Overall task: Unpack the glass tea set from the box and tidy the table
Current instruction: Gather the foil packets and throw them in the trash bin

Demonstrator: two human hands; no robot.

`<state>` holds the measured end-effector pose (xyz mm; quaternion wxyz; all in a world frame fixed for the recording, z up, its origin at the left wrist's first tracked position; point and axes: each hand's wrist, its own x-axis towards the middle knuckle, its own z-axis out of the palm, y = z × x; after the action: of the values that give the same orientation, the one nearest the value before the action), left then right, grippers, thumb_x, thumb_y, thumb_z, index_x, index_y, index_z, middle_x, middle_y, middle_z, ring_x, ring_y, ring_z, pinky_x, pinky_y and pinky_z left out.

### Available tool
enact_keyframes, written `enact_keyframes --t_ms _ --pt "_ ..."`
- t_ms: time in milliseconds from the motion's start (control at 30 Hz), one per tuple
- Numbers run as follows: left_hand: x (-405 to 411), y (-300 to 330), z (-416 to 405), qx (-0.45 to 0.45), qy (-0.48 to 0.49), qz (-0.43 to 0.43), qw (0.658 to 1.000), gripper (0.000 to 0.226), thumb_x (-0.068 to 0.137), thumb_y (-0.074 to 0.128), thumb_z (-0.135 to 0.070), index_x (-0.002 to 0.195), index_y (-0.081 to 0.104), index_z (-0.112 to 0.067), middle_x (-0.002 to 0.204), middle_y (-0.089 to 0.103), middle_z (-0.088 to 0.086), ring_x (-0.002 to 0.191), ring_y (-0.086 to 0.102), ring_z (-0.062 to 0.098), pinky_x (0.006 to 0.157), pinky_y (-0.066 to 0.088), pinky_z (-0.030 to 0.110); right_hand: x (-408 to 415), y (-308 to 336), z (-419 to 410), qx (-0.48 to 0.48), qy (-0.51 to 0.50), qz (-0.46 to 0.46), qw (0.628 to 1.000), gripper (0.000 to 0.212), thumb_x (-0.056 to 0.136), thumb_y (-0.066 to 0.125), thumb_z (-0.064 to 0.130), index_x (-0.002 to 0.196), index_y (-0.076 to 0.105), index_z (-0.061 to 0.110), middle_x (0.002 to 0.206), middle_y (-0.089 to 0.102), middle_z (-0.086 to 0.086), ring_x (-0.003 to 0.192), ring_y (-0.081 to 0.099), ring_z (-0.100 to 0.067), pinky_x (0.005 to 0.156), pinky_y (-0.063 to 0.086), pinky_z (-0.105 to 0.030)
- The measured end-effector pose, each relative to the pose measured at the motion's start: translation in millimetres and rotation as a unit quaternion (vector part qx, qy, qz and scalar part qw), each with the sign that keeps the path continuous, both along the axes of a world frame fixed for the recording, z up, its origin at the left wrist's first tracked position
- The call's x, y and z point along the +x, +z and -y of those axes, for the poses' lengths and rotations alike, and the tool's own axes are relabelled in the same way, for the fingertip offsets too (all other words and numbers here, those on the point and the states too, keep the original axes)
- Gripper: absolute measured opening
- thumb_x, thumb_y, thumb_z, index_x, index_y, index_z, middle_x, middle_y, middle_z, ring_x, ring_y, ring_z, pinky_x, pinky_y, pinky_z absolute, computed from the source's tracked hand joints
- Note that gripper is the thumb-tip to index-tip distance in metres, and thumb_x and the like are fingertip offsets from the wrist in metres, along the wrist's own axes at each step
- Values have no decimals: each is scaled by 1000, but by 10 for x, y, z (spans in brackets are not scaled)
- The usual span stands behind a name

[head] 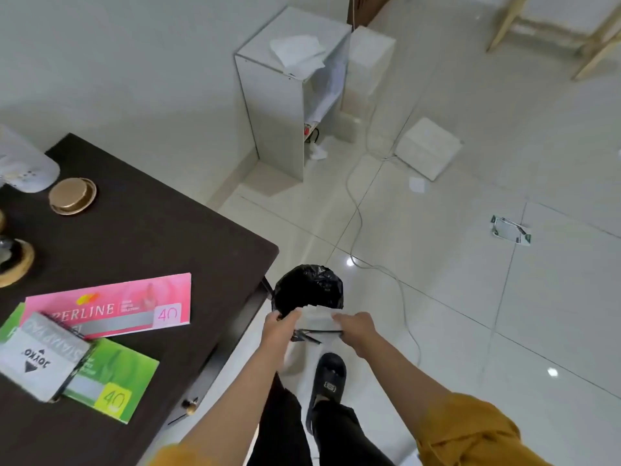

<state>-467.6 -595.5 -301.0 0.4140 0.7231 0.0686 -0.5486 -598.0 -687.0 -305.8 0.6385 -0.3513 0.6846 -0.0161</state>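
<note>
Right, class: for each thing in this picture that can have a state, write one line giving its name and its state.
bin: upright on the floor, lined with a black bag, mouth open.
white packaging: held over the bin's near rim.
left hand: grips the packaging.
right hand: grips the packaging.
white cabinet: open-sided, paper on top.
pink packet: flat on the table.

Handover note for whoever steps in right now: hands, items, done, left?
Left hand and right hand each grip the white packaging over the black-lined bin beside the table.
Done: packaging carried to the bin.
Left: drop it in; the pink box, green box and grey box lie on the table. Paper scraps on the floor.
</note>
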Motion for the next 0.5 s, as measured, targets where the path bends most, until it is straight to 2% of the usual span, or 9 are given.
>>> enact_keyframes --t_ms 33,133,200,300,367,400,467,500 --pt "30 -14 48 8 4 13 1000 71 87 66 -32 142 31 -5 140 42 10 134 38 30 98 35 34 51 -3 67 10 -3 -2 1000 25 86 66 19 89 46 4 74 48 -7 59 46 -18 52 38 -27" --pt "109 -30 128 22 -8 40 999 69 91 60 -34 147 25 -11 151 32 7 136 35 25 99 32 32 151 -7 229 6 6 -8 1000 23 87 63 20 93 47 4 71 45 -6 56 40 -16 50 33 -26" --pt "125 19 130 22 -22 62 998 65 92 58 -33 146 28 -12 150 33 7 135 36 23 96 33 29 193 25 304 -10 21 -7 1000 22 89 61 20 80 46 7 65 39 -3 53 36 -15 49 29 -25" --pt "137 99 88 4 -18 111 994 55 93 57 -31 141 38 -11 146 40 5 133 40 20 100 34 27 279 60 408 -58 61 -10 996 42 90 57 15 56 33 14 56 31 0 49 29 -16 47 25 -26" --pt "156 206 30 -14 4 146 989 46 92 58 -29 133 47 -12 133 52 1 122 50 15 96 40 24 373 100 460 -87 110 -4 990 42 88 54 14 54 30 16 55 29 0 52 28 -18 49 25 -26" --pt "173 263 -5 -25 20 160 987 38 92 58 -26 126 52 -13 122 57 -3 113 54 11 89 42 20 428 122 477 -101 131 6 986 39 88 53 12 55 33 17 55 31 1 54 30 -17 47 28 -23" --pt "218 359 -86 -41 47 203 977 20 92 58 -23 110 59 -15 103 60 -11 101 58 8 78 42 15 535 205 491 -111 139 32 983 28 90 54 12 64 48 20 60 45 5 60 42 -16 52 36 -17" --pt "234 395 -125 -50 52 226 972 16 92 58 -23 106 61 -15 100 61 -11 99 59 7 78 43 15 593 241 484 -113 130 46 984 24 90 56 13 68 54 21 65 50 5 63 47 -16 56 40 -19"
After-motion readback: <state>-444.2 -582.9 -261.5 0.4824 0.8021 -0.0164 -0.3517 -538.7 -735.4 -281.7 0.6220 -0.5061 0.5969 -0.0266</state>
